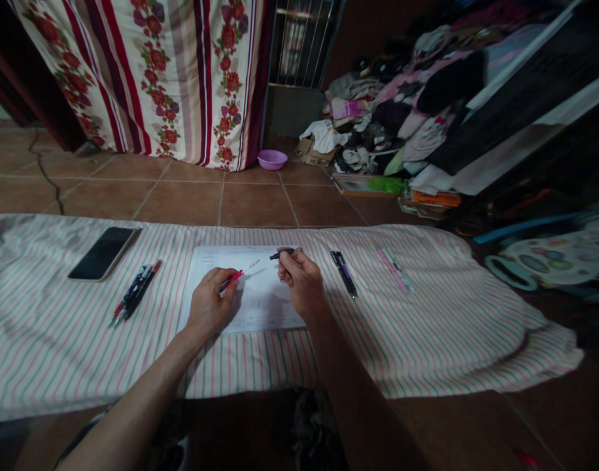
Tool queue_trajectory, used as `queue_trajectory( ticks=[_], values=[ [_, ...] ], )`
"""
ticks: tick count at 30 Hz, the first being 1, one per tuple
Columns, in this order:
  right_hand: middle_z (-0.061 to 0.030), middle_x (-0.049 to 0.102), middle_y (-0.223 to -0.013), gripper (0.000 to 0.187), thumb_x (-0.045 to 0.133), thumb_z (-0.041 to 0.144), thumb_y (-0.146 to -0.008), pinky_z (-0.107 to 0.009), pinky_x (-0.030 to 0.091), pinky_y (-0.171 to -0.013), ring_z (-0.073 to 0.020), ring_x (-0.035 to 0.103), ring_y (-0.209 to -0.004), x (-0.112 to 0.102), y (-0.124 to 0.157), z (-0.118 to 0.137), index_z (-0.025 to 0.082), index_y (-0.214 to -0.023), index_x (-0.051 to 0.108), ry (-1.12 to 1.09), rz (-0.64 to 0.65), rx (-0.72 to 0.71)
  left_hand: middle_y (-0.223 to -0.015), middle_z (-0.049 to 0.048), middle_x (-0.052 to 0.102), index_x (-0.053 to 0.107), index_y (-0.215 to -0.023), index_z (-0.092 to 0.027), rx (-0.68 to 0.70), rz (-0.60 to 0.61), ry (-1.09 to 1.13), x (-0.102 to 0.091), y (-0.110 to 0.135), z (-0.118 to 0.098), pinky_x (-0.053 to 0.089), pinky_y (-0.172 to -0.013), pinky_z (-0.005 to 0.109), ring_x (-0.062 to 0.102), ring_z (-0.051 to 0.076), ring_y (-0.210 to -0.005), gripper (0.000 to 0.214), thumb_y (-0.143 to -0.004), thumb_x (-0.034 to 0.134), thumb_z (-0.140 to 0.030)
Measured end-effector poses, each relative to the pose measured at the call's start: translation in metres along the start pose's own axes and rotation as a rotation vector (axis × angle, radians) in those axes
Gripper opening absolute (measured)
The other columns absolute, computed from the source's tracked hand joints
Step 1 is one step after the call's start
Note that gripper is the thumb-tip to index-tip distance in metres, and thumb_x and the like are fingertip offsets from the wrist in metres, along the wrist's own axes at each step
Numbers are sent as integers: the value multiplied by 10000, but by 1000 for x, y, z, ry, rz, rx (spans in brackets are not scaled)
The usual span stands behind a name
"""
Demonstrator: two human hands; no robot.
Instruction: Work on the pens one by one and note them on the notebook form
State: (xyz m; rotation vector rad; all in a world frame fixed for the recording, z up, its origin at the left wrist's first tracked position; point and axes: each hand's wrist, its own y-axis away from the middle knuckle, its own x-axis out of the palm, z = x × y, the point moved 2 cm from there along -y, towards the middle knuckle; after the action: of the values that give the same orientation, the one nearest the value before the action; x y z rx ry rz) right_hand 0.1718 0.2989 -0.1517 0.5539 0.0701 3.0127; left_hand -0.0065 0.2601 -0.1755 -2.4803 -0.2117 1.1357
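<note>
My left hand (208,302) is closed on a red pen (235,279), held low above the printed white sheet (265,304). A thin, clear-looking refill tube (252,265) sticks out of the pen's front end toward the right. My right hand (302,280) pinches a short black pen part (276,256) between thumb and fingers, a little apart from the tube's tip. Its exact kind is too blurred to tell. To the left lie several pens (135,292) in a bunch. On the right are dark pens (344,273) and slim pink and pale-green pens (395,269).
A smartphone (102,254) rests at the left on the striped cloth (441,327). Beyond it are a tiled floor (182,190), a floral curtain (155,78), a purple basin (272,159) and piled clothes (397,104). A patterned plastic seat (549,261) stands far right.
</note>
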Motion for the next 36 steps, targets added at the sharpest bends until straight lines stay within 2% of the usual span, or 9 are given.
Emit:
queue_trajectory(
  ticks=[14,29,36],
  values=[
    [44,523,-591,235,672,362,-648,-214,353,-479,-71,430,-507,2,2,3,176,-785,627,166,24,-126,-839,51,620,607,-948,-174,30,25,-23,3,1,-3,454,-707,290,565,175,-786,200,-839,448,-227],
    [37,513,-585,256,655,369,-652,-215,373,-508,-84,451,-530,3,4,-2,167,-808,631,258,26,-95,-839,55,628,617,-937,-165,40,16,-28,3,1,-4,453,-704,288,568,177,-786,195,-839,457,-220],
    [36,512,-592,244,659,357,-650,-210,351,-489,-78,435,-520,1,2,-2,165,-799,630,228,14,-115,-837,50,624,611,-939,-173,29,16,-33,3,1,-3,449,-702,284,568,173,-785,186,-838,461,-218]
  ],
)
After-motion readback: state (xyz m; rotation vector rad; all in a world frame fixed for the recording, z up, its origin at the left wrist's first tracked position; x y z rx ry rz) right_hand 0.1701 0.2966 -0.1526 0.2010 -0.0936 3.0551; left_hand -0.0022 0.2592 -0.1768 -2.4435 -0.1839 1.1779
